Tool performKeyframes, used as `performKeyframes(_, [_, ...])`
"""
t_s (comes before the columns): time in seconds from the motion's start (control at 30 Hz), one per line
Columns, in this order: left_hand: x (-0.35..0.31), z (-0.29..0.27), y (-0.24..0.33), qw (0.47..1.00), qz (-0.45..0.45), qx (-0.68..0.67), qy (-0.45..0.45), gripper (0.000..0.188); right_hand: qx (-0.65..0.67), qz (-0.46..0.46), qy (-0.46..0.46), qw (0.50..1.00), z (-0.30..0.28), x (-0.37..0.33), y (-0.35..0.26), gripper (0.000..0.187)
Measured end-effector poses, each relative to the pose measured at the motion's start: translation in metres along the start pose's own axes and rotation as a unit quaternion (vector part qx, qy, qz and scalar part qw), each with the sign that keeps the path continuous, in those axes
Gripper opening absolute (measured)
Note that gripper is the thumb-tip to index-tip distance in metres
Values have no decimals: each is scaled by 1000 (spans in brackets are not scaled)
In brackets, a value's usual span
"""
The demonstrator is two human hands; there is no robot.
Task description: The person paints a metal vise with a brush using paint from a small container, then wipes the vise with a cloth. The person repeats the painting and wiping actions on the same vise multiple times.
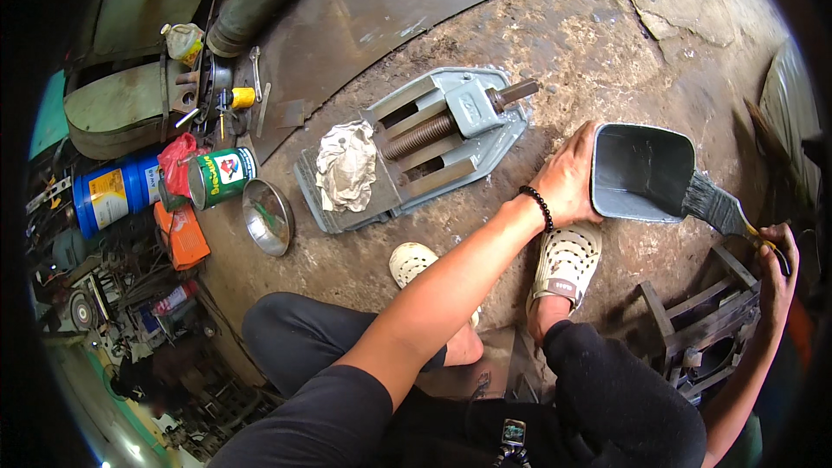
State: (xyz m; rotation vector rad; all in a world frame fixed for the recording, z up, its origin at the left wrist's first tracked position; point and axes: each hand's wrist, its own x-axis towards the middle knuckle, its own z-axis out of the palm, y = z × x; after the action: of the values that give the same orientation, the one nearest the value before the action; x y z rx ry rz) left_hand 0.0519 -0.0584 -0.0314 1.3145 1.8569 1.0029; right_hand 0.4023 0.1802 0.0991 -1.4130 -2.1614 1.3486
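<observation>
My left hand (565, 175) grips a squarish tub (643, 143) from its left side, with the tub's open mouth facing up toward me. Grey paint coats the inside of the tub. In my right hand (776, 264) is a paintbrush (721, 204) whose grey-coated bristles touch the tub's right rim. On the floor ahead lies a grey-blue machine vise (472, 113) with a bare threaded screw (422, 136). A crumpled white rag (347, 165) rests on the vise's left end.
Left of the vise sit a metal bowl (268, 217), a green can (221, 178), a blue bucket (117, 195) and an orange box (182, 236). A metal sheet (373, 17) lies beyond. A dark steel frame (702, 312) stands by my right leg.
</observation>
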Motion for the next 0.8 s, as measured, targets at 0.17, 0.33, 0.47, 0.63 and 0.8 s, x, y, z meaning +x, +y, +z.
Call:
performKeyframes(0.17, [0, -1, 4, 999, 30, -11, 21, 132, 94, -53, 8, 994, 15, 6, -17, 30])
performKeyframes(0.33, [2, -5, 10, 997, -45, -54, -32, 126, 22, -54, -31, 998, 40, 9, -25, 31])
performKeyframes(0.47, [2, -8, 15, 997, -37, -66, -26, 121, 36, -41, 2, 998, 27, 3, -40, 27])
performKeyframes(0.63, [1, -6, 12, 997, -38, -64, -22, 120, 85, 20, -26, 996, 13, 10, -54, 26])
performKeyframes(0.8, [-4, -3, 15, 1000, -13, -8, -8, 136, 0, -86, -19, 996, 33, 13, -44, 30])
